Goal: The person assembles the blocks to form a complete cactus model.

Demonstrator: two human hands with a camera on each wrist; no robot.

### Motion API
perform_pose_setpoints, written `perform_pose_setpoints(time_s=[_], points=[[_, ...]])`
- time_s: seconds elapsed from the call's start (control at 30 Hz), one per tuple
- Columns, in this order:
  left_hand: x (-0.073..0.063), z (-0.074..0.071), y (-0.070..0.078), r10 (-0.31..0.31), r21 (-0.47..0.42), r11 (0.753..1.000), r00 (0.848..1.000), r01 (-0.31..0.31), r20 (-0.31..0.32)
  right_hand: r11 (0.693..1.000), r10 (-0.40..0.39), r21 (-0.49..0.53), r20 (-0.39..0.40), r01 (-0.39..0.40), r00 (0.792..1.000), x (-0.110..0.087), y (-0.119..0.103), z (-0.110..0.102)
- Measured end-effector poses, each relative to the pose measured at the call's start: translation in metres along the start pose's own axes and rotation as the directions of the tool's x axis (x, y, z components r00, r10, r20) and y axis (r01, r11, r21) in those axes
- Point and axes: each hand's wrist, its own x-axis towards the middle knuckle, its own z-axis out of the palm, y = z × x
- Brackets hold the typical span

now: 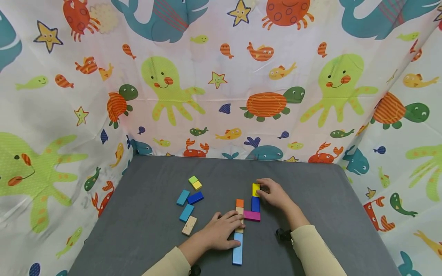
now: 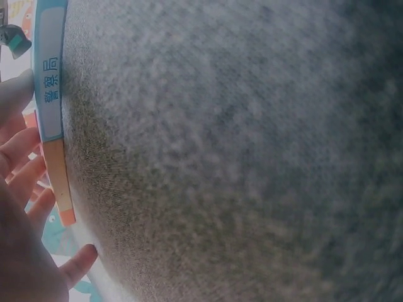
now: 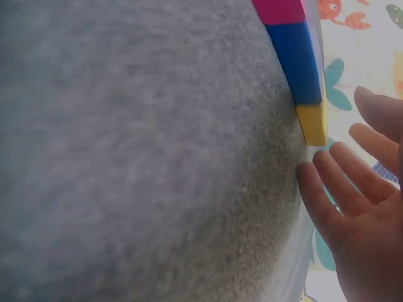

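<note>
My left hand (image 1: 222, 232) lies over a column of blocks, its fingers extended and fingertips at the wooden block (image 1: 239, 231). Below its thumb is a long light blue block (image 1: 237, 253) with printed characters on its side; an orange block (image 1: 239, 202) tops the column. To the right, a magenta block (image 1: 252, 216) branches off, carrying on to a blue block (image 1: 255, 204) and a yellow block (image 1: 255, 189). Beside that yellow block is my right hand (image 1: 274, 194), fingers loosely extended, fingertips near its far end and right side. Nothing is gripped in the right wrist view.
On the left of the grey table (image 1: 145, 214) lie loose blocks: a green and a yellow one (image 1: 197, 185), two teal ones (image 1: 187, 212), a dark blue one (image 1: 195, 197) and a plain wooden one (image 1: 189, 225). A sea-animal curtain (image 1: 214, 126) hangs behind.
</note>
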Motion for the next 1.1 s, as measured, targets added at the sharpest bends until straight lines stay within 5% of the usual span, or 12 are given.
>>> perform_pose_setpoints(time_s=[0.23, 0.53, 0.83, 1.1], points=[[0.0, 0.0, 0.0, 0.003, 0.004, 1.0, 1.0, -0.003, 0.0, 0.988, -0.068, -0.142, -0.01, 0.066, 0.998, -0.018, -0.01, 0.002], [-0.002, -0.003, 0.002, 0.007, 0.013, 1.0, 1.0, -0.007, -0.007, 0.953, -0.072, -0.287, 0.111, 0.101, 0.991, -0.033, -0.019, 0.007], [0.001, -0.004, 0.008, 0.026, 0.049, 0.999, 0.998, -0.024, -0.052, 0.945, -0.048, -0.315, 0.13, 0.088, 0.99, -0.037, -0.021, 0.008], [0.003, -0.008, 0.016, 0.066, 0.041, 0.997, 0.985, -0.06, -0.157, 0.939, -0.051, -0.331, 0.123, 0.089, 0.991, -0.036, -0.02, 0.009]])
